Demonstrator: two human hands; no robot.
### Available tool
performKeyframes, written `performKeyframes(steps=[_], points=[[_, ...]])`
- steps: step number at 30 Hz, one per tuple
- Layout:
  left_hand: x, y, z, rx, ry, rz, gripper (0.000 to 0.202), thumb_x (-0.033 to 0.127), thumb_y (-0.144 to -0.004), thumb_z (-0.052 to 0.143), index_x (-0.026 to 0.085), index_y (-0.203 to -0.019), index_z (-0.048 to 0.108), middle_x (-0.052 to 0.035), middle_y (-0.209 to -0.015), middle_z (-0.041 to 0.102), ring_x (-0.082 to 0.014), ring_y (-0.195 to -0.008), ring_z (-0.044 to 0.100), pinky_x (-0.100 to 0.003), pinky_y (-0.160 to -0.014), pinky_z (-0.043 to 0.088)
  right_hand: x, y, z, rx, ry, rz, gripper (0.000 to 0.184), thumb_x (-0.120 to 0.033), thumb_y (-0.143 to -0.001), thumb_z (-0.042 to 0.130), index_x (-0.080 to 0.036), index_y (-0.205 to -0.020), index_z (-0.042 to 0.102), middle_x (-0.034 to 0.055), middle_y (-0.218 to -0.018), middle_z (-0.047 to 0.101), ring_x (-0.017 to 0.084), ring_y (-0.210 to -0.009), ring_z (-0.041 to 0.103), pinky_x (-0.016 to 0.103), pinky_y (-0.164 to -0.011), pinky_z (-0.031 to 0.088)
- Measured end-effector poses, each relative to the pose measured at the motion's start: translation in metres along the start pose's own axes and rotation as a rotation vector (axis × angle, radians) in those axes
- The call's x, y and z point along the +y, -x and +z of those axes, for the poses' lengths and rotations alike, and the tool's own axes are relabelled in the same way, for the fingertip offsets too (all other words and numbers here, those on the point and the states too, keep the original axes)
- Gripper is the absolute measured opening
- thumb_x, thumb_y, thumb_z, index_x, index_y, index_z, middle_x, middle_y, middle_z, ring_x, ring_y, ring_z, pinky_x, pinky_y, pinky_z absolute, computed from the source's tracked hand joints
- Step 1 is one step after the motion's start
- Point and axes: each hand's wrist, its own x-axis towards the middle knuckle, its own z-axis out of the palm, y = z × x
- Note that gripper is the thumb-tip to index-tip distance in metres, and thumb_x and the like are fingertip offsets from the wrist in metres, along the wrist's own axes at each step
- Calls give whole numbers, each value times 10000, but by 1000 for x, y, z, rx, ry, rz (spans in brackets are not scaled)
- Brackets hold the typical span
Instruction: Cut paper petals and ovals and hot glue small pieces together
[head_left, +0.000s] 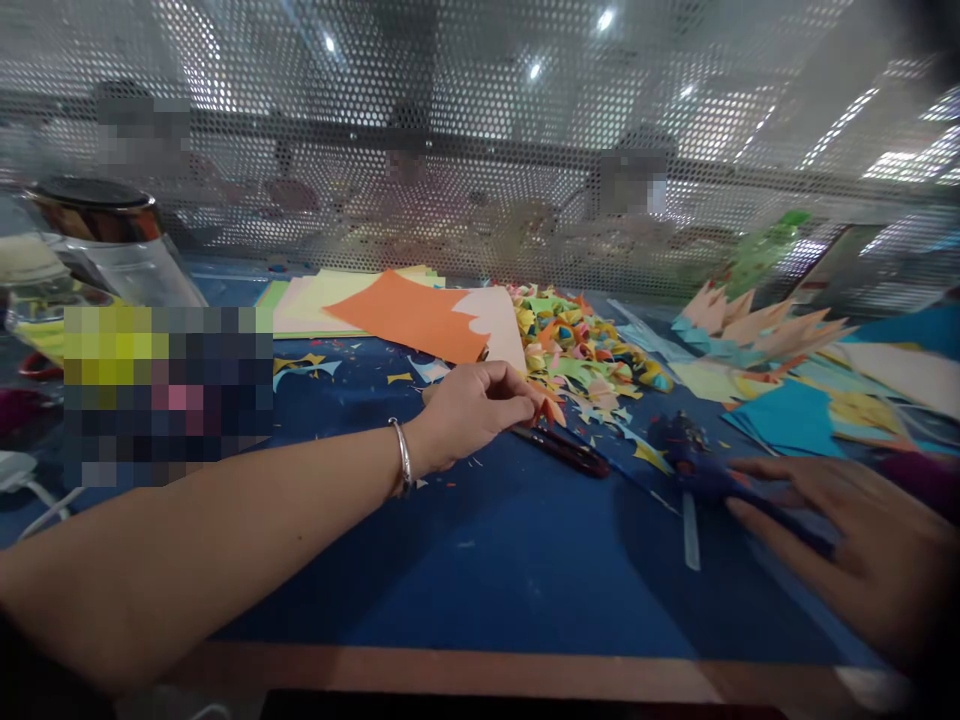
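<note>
Orange scrap: small, at the left fingertips, over the middle of the tabletop in the head view.
Left hand: thumb and fingers pinching the scrap; bracelet at the wrist.
Right hand: blurred, fingers curled around a dark blue tool.
Clear stick: just below the tool.
Red handle: lying beside the left fingertips.
Orange sheet: overlapping the paper stack, beyond the left hand.
Paper pile: many-coloured bits, right of the orange sheet.
Peach spikes: far right, behind blue sheets.
</note>
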Motion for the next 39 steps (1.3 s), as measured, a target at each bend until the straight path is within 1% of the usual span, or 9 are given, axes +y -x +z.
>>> performKeyframes(steps=[2,7,8,11,15,25,33,36,39], points=[[-2,0,0,-27,-31,31,122,131,-780,666,149,-687,590,-12,-704,658,-95,-672,593,-269,-713,484,-30,-9,-12,72,-87,-62,362,-580,-876,552,-293,-1072,652,38,-1003,721,229,-827,708,359,-707,555],[-2,4,0,-53,-128,53,77,148,-771,671,150,-723,612,-43,-777,701,-124,-745,637,-283,-742,502,-115,-43,-41,0,-190,-140,330,-576,-924,533,-294,-951,701,14,-882,744,187,-678,702,293,-529,493],[-2,5,1,-64,-134,53,64,148,-773,672,148,-734,621,-46,-789,706,-123,-749,642,-281,-745,505,-127,-49,-44,-43,-235,-161,294,-523,-945,529,-284,-961,700,18,-887,743,180,-704,708,284,-558,509],[-3,6,2,-113,-89,56,62,145,-786,671,143,-743,626,-40,-789,701,-113,-741,648,-270,-747,513,-148,-62,-42,-9,-337,-227,254,-432,-961,515,-254,-932,694,34,-880,739,185,-754,710,288,-630,538],[-6,4,4,-188,14,52,101,155,-795,692,140,-740,608,-35,-792,691,-112,-755,658,-286,-784,529,-151,-64,-35,-3,-359,-257,211,-364,-957,525,-245,-895,687,21,-826,731,177,-718,706,284,-614,534],[-7,5,3,-244,48,66,113,122,-766,706,147,-797,599,-5,-764,662,-89,-716,632,-254,-735,493,-147,-58,-34,-32,-416,-197,193,-353,-947,548,-256,-891,705,2,-791,728,163,-672,702,256,-531,522],[-5,7,1,-298,-19,158,306,177,-745,726,194,-966,515,44,-735,614,-91,-670,601,-247,-671,473,-145,-58,-29,6,-404,-187,207,-338,-950,545,-239,-850,696,10,-762,721,158,-646,682,256,-550,497],[0,11,2,-320,-47,200,253,166,-770,680,199,-936,491,53,-707,588,-92,-670,589,-235,-652,451,-142,-57,-31,7,-403,-149,225,-369,-952,541,-238,-847,689,14,-773,723,163,-655,680,260,-570,499],[2,13,3,-267,-124,213,158,190,-783,670,188,-842,523,43,-709,566,-85,-668,550,-233,-647,430,-130,-54,-36,-65,-341,-75,238,-423,-950,551,-255,-874,702,10,-804,733,168,-689,691,261,-597,512]])
